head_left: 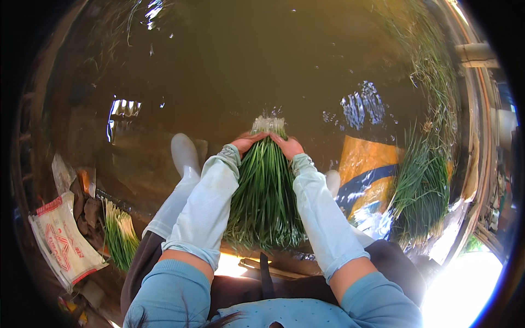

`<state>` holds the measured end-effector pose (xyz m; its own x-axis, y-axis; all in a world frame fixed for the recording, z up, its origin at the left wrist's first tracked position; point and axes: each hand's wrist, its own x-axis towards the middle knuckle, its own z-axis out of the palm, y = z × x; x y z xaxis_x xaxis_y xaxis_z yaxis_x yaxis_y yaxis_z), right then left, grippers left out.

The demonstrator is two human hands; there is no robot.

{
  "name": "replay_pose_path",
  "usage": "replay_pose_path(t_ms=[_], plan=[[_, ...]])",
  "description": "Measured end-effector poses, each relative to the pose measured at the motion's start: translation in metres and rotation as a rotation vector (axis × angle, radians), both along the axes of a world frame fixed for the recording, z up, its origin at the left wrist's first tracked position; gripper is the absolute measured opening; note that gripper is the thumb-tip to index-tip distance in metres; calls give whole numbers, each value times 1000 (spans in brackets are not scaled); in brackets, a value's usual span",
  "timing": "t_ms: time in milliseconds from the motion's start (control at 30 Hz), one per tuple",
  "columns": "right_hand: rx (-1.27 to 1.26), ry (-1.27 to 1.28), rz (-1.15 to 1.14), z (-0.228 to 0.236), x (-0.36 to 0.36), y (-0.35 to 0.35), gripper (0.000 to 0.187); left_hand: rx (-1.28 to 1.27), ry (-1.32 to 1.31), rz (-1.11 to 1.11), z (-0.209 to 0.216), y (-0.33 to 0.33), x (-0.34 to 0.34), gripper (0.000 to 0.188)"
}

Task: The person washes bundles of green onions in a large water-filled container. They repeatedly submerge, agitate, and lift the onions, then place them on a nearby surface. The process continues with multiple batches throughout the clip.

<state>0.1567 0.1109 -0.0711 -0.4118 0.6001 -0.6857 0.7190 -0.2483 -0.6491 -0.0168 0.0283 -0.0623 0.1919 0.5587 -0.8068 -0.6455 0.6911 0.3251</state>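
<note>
Closest to me I see my own blue top and the two pale sleeves running forward from the lower edge, with a dark strap across my lap between them. Between the forearms lies a thick bundle of green onions (264,197), its leafy ends spread toward me and its white root ends pointing away into the brown water (229,71). My left hand (247,143) grips the bundle on its left side just behind the roots, fingers wrapped around the stalks; my right hand (289,146) clamps the same spot from the right, fingers curled onto the stalks, so both hands squeeze the bundle together near its far end. The root tips sit at the water surface, where I see small ripples and splashes. A white rubber boot (185,156) stands in the shallows just left of my left sleeve. Further left on the muddy bank lies a smaller bunch of green onions (119,232), and beside it a white printed sack (63,240). To my right, a yellow and blue sack (365,175) lies at the water's edge, with a large heap of green onions (424,191) resting beside it. Beyond all this the water stretches away, glinting in patches.
</note>
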Motion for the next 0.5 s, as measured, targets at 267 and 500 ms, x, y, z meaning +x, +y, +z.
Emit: replay_pose_path(t_ms=[267, 500], plan=[[492, 647, -166, 47, -59, 63, 43, 645, 652, 83, 66, 81, -30, 48], [1349, 850, 78, 306, -127, 116, 41, 1204, 1053, 315, 287, 134, -108, 39]])
